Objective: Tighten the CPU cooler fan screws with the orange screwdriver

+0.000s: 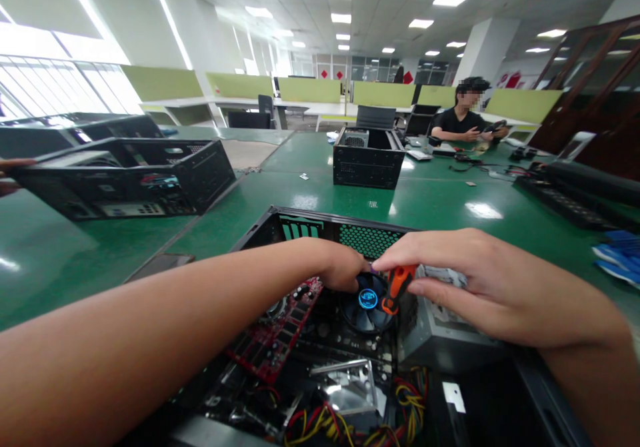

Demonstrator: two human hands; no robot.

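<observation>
An open black computer case (305, 224) lies in front of me on the green table. Inside it sit a black fan with a blue hub (367, 298), a red circuit board (280, 330) and bundles of coloured wires (405, 400). My left hand (340, 264) reaches into the case, fingers curled down at the fan's far edge; what they hold is hidden. My right hand (465, 280) is closed around an orange-handled screwdriver (397, 288) that points down beside the fan. A grey power supply (440, 327) lies under my right hand.
A second open case (125, 177) lies on its side at the left, with someone's fingers (10, 174) at its edge. A third case (367, 157) stands further back. A person (463, 124) sits at the far right. Black devices (575, 194) and blue items (617, 257) lie right.
</observation>
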